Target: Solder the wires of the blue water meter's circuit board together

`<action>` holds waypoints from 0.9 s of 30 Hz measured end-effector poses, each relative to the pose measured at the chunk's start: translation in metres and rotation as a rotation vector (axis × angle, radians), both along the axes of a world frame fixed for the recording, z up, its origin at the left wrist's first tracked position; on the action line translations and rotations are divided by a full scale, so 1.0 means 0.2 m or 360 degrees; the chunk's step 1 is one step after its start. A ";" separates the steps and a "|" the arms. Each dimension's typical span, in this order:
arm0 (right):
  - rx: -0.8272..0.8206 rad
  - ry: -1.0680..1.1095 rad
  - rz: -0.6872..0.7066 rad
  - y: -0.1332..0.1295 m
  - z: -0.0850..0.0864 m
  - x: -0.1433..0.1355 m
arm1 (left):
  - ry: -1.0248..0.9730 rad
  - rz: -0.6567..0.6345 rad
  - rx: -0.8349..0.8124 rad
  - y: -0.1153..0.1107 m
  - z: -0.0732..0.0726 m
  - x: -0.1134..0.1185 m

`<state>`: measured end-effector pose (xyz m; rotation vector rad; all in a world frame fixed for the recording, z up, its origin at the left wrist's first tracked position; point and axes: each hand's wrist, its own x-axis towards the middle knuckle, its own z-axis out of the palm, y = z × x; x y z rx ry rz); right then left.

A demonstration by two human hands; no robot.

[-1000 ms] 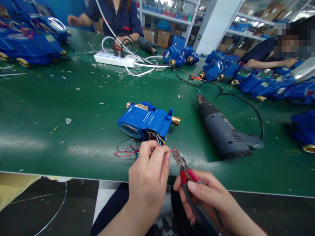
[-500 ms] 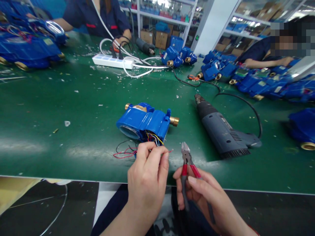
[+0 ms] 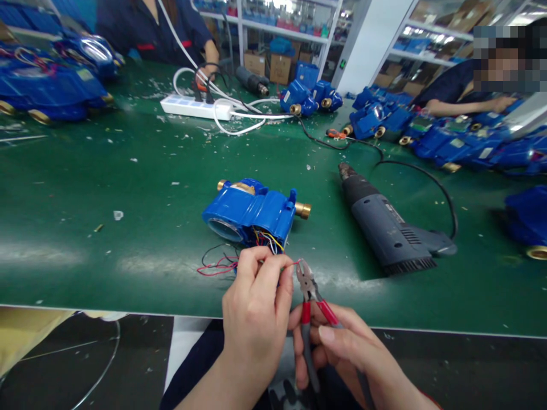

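My left hand [image 3: 258,296] pinches a thin red wire [image 3: 294,263], whose tip sticks out to the right of the fingers. In my right hand [image 3: 337,341] are diagonal cutters [image 3: 310,290] with red and grey handles. Their jaws are at the wire's tip; whether they have closed on it I cannot tell. Just beyond my left hand lies a blue water meter [image 3: 252,208] with brass pipe ends and a round glass window. Yellow, white and red wires [image 3: 267,238] come out of its open near side. Loose red and black wires [image 3: 216,265] trail to the left of my fingers.
A grey heat gun [image 3: 384,228] lies to the right, its black cord running back. Further off are a white power strip [image 3: 196,107], an orange-handled screwdriver [image 3: 335,134] and several blue meters [image 3: 453,136]. Two co-workers sit across the green table [image 3: 141,199].
My right hand has moved left, bringing the cutters' jaws from beside the red wire to its tip. My left hand stays in place. The left co-worker's arm has shifted.
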<state>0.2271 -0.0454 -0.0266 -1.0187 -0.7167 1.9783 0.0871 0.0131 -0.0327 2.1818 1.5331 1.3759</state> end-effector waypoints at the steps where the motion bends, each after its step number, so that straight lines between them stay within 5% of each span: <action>1: -0.0003 0.0010 0.0003 0.00 -0.01 0.00 | -0.0003 0.0001 0.0000 0.00 0.00 0.00; 20: 0.0132 -0.0054 0.0007 0.02 -0.03 0.04 | 0.0027 -0.0039 0.0008 0.00 0.00 -0.01; 27: 0.0266 -0.0645 -0.0076 0.02 -0.02 0.14 | 0.0013 -0.0034 0.0043 0.01 -0.01 -0.01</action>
